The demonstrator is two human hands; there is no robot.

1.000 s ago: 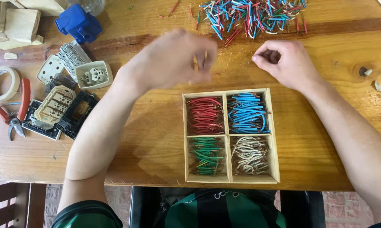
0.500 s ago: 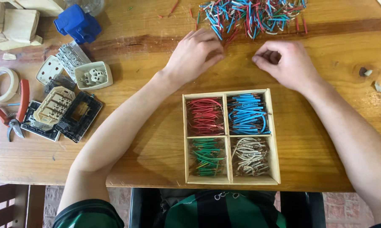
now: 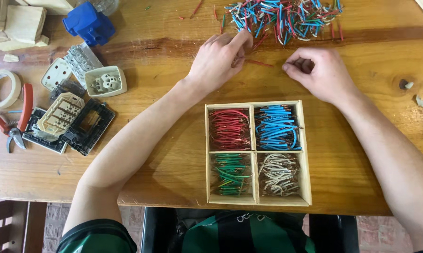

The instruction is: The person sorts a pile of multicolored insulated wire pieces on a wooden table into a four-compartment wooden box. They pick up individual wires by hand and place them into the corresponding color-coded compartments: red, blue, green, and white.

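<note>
A single red wire piece [image 3: 257, 62] lies on the table just short of the mixed wire pile [image 3: 282, 18], its near end pinched at the fingertips of the left hand [image 3: 218, 58], while the right hand [image 3: 320, 75] rests beside it, loosely curled with nothing visibly held. The grip is only at the tip, so the thin piece could slip free or drag neighbouring strands out of the pile. Nearer the person than the pile, the divided wooden tray [image 3: 255, 200] holds red, blue, green and white lots, and a careless drop could land in the wrong compartment.
</note>
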